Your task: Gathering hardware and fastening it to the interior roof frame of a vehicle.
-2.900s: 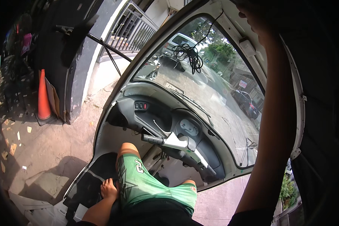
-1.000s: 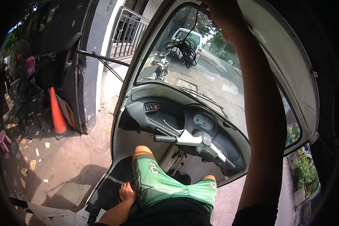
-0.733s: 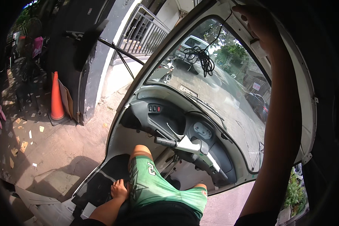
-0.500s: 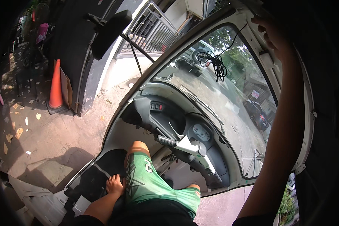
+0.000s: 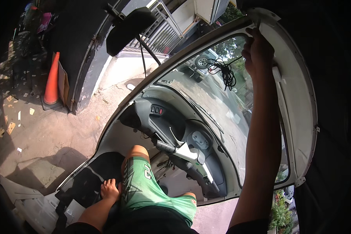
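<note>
As I look down through the head camera from afar, my bare right hand is raised to the upper corner of the off-white metal windscreen frame, its fingers curled and the index finger reaching up. I cannot tell whether it grasps anything: a thin dark strip shows just above the fingertips, and their inner side is hidden from me. The thing nearest it is a loosely bundled thin black cable, which hangs in front of the clear curved windscreen; its upper lead runs up to the hand and is lost behind it.

My bare left hand lies palm down on the flat black seat, just beside the green patterned shorts, its grip loose and released.

Ahead of the knees, the silver-white handlebar with a ribbed black grip slants across the dark grey moulded dashboard. Outside to the left, a tall orange traffic cone stands upright by the dark wall.
</note>
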The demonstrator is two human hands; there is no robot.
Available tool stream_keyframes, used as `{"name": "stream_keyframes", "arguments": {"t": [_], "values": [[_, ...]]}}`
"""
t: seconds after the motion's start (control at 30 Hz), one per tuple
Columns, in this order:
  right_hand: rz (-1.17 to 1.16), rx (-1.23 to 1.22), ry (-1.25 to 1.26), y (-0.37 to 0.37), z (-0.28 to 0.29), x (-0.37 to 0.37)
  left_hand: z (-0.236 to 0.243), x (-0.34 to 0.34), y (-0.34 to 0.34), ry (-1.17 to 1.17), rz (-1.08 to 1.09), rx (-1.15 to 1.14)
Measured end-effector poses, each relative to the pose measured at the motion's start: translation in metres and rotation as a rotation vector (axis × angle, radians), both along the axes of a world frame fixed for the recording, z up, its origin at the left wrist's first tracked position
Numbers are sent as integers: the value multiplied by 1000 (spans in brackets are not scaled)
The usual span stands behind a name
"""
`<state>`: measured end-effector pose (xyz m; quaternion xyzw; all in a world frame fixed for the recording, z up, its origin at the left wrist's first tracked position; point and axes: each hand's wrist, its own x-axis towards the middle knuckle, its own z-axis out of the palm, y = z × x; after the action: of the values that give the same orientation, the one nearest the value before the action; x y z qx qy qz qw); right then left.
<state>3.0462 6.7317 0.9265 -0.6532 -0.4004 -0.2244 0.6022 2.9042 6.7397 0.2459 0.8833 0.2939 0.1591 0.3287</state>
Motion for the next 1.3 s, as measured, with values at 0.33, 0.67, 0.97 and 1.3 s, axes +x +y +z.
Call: {"name": "stream_keyframes", "arguments": {"t": [0.33,0.67,0.97,1.3], "values": [[146,80,16,13,-26,4,-15,2,-7,1,-7,24],[-824,-211,-1204,-65,60,12,-17,8,-3,13,-35,28],[-917,-523,-1340,-67,93,-9,-8,2,-5,-5,-35,26],[-672,-513,-758,-61,124,-23,-11,8,-5,-46,-28,18]]}}
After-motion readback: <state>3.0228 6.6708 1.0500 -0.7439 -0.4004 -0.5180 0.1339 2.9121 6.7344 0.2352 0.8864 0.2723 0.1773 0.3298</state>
